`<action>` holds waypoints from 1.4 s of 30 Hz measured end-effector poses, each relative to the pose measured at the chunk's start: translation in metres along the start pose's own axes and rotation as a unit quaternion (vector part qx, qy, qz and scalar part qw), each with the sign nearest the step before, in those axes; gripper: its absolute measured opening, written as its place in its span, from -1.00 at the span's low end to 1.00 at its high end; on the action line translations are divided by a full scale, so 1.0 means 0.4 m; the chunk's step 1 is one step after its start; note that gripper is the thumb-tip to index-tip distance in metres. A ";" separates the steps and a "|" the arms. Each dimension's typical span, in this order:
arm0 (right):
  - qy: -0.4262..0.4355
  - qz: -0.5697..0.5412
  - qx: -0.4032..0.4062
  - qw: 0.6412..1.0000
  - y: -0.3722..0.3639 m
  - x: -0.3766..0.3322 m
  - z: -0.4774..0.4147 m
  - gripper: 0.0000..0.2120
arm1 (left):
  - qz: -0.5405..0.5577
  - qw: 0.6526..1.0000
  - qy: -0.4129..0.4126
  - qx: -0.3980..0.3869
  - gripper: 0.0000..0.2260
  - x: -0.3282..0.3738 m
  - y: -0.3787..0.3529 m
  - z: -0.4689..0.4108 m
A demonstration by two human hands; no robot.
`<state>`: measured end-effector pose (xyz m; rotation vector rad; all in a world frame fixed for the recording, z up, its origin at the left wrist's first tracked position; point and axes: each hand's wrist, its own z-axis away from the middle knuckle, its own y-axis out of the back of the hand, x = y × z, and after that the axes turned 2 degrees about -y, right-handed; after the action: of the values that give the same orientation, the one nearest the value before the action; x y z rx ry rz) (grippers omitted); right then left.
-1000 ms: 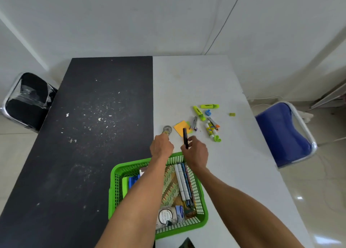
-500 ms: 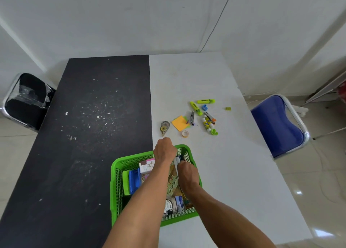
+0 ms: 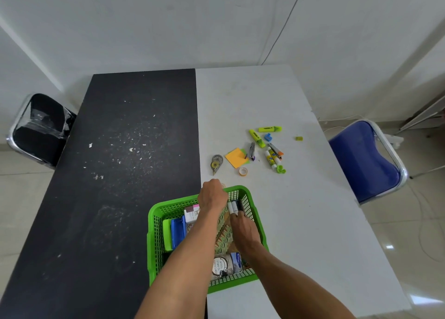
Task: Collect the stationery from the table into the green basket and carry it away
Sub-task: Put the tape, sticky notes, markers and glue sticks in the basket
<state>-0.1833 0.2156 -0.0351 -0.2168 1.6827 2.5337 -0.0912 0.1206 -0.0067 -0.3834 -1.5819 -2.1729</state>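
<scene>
The green basket (image 3: pixel 154 224) stands at the near edge of the white table (image 3: pixel 301 210), holding markers, a blue case, boxes and a round tin. My left hand (image 3: pixel 212 195) curls over the basket's far rim. Inside the basket my right hand (image 3: pixel 243 229) pinches the near end of a black marker (image 3: pixel 240 205) lying beside white ones. On the table beyond lie a correction tape (image 3: pixel 216 163), orange sticky notes (image 3: pixel 236 157), a small tape roll (image 3: pixel 243 171), two yellow-green highlighters (image 3: pixel 257 138), a blue sharpener (image 3: pixel 268 137), glue sticks (image 3: pixel 271 158) and a cutter (image 3: pixel 251 150).
A black table top (image 3: pixel 120 174) with white flecks adjoins the white one on the left. A blue chair (image 3: pixel 361 159) stands at the right, a black chair (image 3: pixel 41 125) at the far left. A small green piece (image 3: pixel 298 138) lies apart near the right edge.
My right hand carried the black marker from the table down into the basket. My left hand drew back from the correction tape to the basket's far rim.
</scene>
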 end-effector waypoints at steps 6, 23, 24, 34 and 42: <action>-0.034 -0.015 0.013 0.999 0.005 0.013 -0.008 -0.70 | -0.002 1.000 -0.002 -0.002 -0.81 -0.006 -0.002 -0.003; -0.035 -0.057 0.048 0.997 0.013 0.007 -0.042 -0.71 | -0.014 1.000 -0.011 0.003 -0.83 0.019 0.014 -0.028; -0.030 -0.063 0.063 0.996 0.027 0.008 -0.051 -0.74 | -0.015 1.000 -0.013 0.004 -0.82 0.025 0.017 -0.032; -0.044 -0.131 0.150 0.979 0.165 0.083 -0.171 -0.88 | -0.022 0.999 -0.022 0.010 -0.81 0.096 0.009 -0.090; -0.137 -0.170 0.139 0.966 0.253 0.243 -0.399 -0.73 | -0.025 1.000 -0.018 -0.007 -0.84 0.122 -0.033 -0.209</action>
<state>-0.2842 0.0291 -0.0204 -0.1120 1.6960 1.9578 -0.1380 0.0362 -0.0215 -0.3932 -1.6120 -2.2273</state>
